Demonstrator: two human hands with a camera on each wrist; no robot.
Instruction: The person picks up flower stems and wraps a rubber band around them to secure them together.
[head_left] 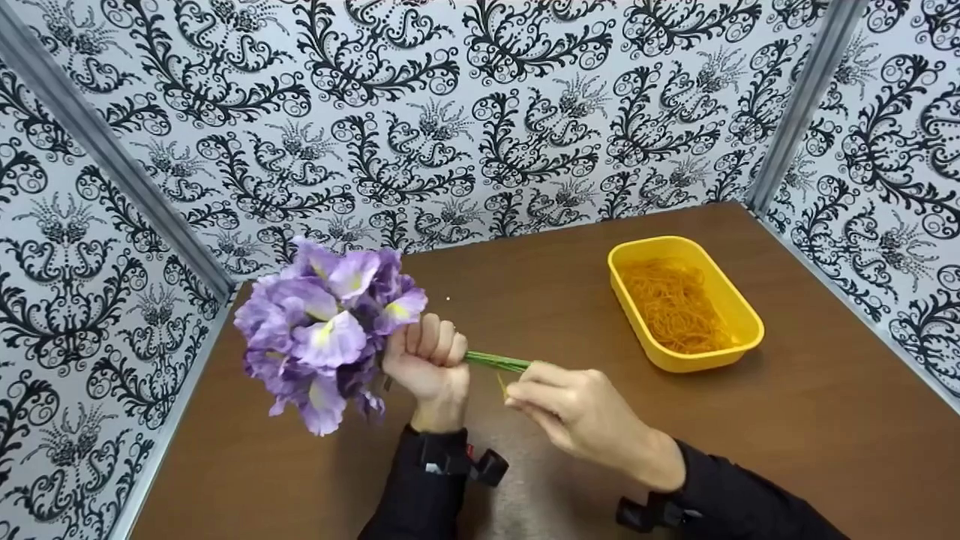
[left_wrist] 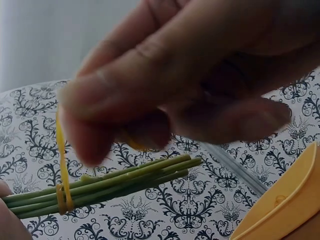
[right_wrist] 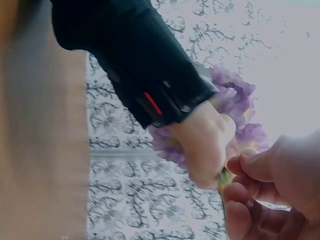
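Observation:
A bunch of purple artificial flowers (head_left: 330,330) with yellow-marked petals is gripped in my left hand (head_left: 429,360), fingers curled round the stems just below the blooms. The green stems (head_left: 496,361) stick out to the right of that fist. In the left wrist view a yellow rubber band (left_wrist: 63,180) is looped round the stems (left_wrist: 115,186), and one stretch of it runs up taut. My right hand (head_left: 581,409) pinches that stretch between thumb and fingertips, above the stems. In the right wrist view the right hand (right_wrist: 270,185) is close beside the left fist.
A yellow plastic tub (head_left: 739,352) stands on the brown table (head_left: 517,277) at the right, with many rubber bands (head_left: 671,307) inside. Patterned black-and-white panels (head_left: 450,150) enclose the table at the back and both sides.

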